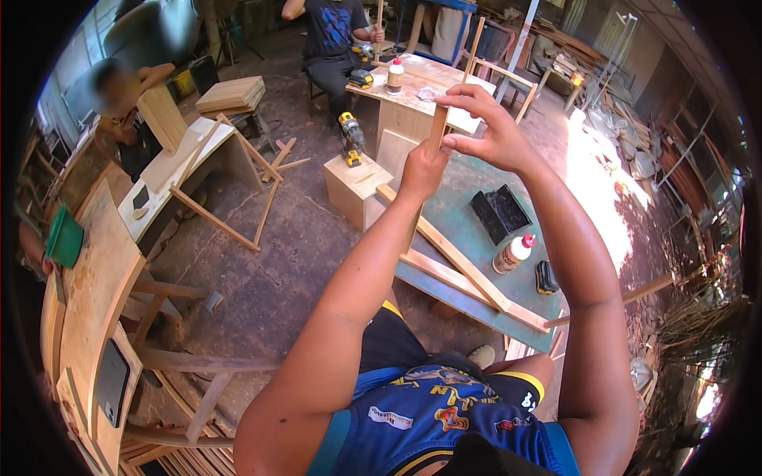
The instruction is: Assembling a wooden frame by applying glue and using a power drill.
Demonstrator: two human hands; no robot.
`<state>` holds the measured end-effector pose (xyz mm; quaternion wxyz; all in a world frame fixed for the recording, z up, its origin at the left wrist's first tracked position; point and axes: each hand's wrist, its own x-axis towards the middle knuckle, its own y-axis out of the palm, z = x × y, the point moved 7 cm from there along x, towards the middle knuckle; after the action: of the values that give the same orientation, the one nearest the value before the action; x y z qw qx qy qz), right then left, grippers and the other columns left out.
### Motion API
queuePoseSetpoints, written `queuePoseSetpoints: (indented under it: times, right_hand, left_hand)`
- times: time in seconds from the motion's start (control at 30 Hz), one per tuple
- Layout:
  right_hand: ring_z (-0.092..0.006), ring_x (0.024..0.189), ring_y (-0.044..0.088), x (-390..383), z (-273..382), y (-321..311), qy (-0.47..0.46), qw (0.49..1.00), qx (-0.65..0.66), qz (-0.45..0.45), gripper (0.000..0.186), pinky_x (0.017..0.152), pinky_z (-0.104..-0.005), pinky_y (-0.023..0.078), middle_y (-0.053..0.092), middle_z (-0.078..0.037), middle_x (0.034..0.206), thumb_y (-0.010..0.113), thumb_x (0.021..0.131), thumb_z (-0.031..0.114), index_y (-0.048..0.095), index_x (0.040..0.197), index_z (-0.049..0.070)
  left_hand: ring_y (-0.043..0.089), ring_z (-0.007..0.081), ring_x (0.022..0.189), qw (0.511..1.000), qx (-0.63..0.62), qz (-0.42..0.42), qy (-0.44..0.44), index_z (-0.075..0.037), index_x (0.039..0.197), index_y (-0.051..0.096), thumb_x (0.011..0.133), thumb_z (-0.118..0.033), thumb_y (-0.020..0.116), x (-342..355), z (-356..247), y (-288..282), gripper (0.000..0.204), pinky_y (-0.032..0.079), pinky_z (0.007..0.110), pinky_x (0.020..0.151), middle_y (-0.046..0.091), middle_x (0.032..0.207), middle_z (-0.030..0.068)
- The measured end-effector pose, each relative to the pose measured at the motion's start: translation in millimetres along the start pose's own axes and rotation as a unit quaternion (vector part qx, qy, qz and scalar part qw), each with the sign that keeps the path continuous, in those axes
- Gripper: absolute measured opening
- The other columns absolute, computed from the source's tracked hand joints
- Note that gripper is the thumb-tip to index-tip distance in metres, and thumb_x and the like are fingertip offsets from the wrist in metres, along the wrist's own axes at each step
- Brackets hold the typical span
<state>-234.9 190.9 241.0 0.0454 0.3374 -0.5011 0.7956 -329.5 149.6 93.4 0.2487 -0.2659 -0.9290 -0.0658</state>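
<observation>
Raised in front of me, my left hand (425, 170) is wrapped round a narrow wooden strip (439, 128), which stands nearly upright. My right hand (488, 131) is beside its upper end, thumb and fingers spread apart. The fingertips are close to the strip; whether they touch it I cannot tell. Below my hands is a green-topped table (464, 178). Two long wooden pieces lie across its near side, the upper one a pale batten (444, 246). Also on this table are a black open box (500, 213), a white bottle with a red cap (514, 254) and a black battery pack (546, 278).
A yellow-black cordless drill (351, 141) stands on a wooden box (357, 181). Two people sit at other worktables beyond; another hand shows at far left by a green container (65, 238). A wooden frame (230, 222) leans at the left table. Lumber piles line the right.
</observation>
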Motion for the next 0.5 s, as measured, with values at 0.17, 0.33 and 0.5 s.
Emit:
queuePoseSetpoints:
  times: [0.17,0.33,0.5]
  right_hand:
    - [-0.0276,0.115,0.049,-4.5,-4.9,-2.9,0.022,0.999,-0.019,-0.022,0.055,0.099,-0.0376,0.038,0.050,-0.012,0.120,0.078,0.071,0.031,0.060,0.119,0.011]
    - [-0.0260,0.114,0.050,-4.4,-1.1,-7.1,0.043,0.998,0.013,-0.036,0.052,0.092,-0.0372,0.042,0.051,-0.010,0.120,0.077,0.071,0.030,0.060,0.117,0.012]
    - [-0.0229,0.111,0.051,-7.8,-0.4,-4.0,0.013,0.999,-0.007,-0.044,0.048,0.086,-0.0355,0.043,0.053,-0.008,0.118,0.077,0.072,0.031,0.060,0.113,0.013]
  left_hand:
    - [0.057,0.0177,0.069,1.000,-0.001,-0.008,-0.009,0.000,0.091,0.061,0.089,-0.024,0.058,-0.5,-2.0,-1.7,0.025,0.046,0.033,0.064,0.060,0.073,0.0115]
    - [0.056,0.0173,0.068,1.000,0.001,-0.024,0.011,0.000,0.090,0.061,0.088,-0.022,0.058,1.0,-0.7,-3.2,0.022,0.046,0.032,0.064,0.060,0.072,0.0112]
    - [0.057,0.0183,0.067,0.999,-0.010,-0.027,0.022,0.000,0.088,0.062,0.088,-0.020,0.058,-0.4,0.8,-7.5,0.020,0.046,0.032,0.064,0.060,0.072,0.0111]
